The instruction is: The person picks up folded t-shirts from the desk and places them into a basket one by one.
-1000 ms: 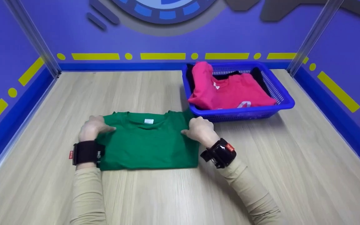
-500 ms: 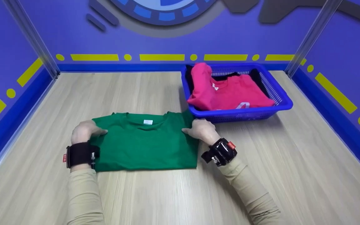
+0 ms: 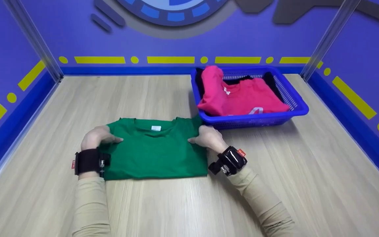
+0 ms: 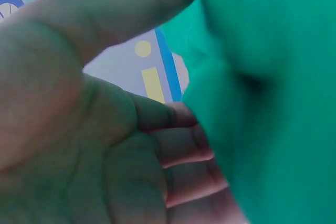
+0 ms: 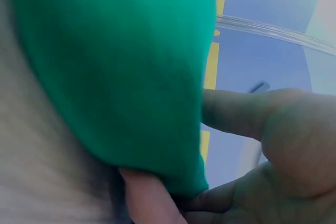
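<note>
A folded green T-shirt (image 3: 156,151) lies on the table with its neckline and white label (image 3: 156,128) toward the back. My left hand (image 3: 100,136) holds its left side, thumb on top of the cloth. In the left wrist view the fingers (image 4: 184,145) reach under the green fabric (image 4: 283,129), their tips hidden. On the opposite side my right hand (image 3: 209,136) grips the shirt near the sleeve. The right wrist view has the thumb (image 5: 231,108) against the upper face of the fabric (image 5: 121,77) and fingers (image 5: 149,198) beneath the edge.
Just beyond my right hand stands a blue plastic basket (image 3: 255,120) with a folded pink T-shirt (image 3: 245,98) and black cloth (image 3: 273,84) inside. Purple-blue panels (image 3: 176,46) wall the wooden table (image 3: 163,207) at the back and both sides.
My left hand shifted outward to the left, drawing the shirt's side with it, then came back inward. My right hand has moved slightly left. The basket stays put.
</note>
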Demonstrator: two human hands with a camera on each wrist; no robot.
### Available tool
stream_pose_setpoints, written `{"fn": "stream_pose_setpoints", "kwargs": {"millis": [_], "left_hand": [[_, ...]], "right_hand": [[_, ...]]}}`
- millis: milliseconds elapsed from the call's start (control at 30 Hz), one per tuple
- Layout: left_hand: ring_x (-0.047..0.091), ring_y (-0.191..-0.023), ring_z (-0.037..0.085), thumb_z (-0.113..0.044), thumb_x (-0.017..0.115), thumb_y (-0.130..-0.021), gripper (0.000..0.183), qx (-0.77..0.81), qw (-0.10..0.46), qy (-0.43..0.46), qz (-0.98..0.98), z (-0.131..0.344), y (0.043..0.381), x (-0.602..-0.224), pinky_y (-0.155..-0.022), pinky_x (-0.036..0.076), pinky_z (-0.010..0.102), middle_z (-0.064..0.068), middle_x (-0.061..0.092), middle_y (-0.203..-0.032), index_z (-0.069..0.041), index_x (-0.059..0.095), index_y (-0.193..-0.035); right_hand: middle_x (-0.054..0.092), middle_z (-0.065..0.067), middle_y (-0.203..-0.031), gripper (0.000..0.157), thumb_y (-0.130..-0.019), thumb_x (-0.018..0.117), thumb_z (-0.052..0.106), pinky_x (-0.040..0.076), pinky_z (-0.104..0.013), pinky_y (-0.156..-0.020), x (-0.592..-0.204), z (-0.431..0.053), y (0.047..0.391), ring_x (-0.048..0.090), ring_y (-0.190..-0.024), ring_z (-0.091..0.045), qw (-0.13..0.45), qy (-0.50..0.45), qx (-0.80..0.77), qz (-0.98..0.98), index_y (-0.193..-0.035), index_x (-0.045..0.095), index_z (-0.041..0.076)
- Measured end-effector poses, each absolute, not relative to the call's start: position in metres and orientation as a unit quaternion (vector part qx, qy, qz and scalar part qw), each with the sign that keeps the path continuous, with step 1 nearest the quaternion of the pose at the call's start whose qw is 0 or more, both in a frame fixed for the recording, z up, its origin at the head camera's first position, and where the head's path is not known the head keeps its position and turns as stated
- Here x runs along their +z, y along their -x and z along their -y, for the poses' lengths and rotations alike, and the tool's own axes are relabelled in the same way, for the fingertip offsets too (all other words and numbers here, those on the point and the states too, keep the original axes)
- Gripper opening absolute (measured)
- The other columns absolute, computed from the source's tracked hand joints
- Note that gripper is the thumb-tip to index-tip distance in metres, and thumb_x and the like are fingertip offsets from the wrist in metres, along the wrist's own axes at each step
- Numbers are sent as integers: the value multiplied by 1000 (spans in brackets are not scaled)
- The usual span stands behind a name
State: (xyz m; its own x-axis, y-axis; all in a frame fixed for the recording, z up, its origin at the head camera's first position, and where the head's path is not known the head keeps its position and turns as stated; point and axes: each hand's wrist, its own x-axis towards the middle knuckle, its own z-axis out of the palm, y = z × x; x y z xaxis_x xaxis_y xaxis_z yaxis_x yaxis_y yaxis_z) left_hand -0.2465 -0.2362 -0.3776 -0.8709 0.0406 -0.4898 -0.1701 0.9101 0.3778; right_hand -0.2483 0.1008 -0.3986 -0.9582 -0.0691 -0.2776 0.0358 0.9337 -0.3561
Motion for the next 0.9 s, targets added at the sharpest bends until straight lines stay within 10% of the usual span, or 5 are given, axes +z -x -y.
{"fn": "stream_pose_setpoints", "kwargs": {"millis": [900], "left_hand": [[50, -100, 34, -26, 62, -86, 65, 213, 240, 2, -947, 227, 252, -375, -94, 46, 46, 35, 49, -124, 19, 41, -127]], "right_hand": [[59, -20, -125, 59, -78, 78, 21, 44, -41, -103, -407, -93, 251, 55, -119, -32, 95, 36, -379, -920, -126, 53, -3]]}}
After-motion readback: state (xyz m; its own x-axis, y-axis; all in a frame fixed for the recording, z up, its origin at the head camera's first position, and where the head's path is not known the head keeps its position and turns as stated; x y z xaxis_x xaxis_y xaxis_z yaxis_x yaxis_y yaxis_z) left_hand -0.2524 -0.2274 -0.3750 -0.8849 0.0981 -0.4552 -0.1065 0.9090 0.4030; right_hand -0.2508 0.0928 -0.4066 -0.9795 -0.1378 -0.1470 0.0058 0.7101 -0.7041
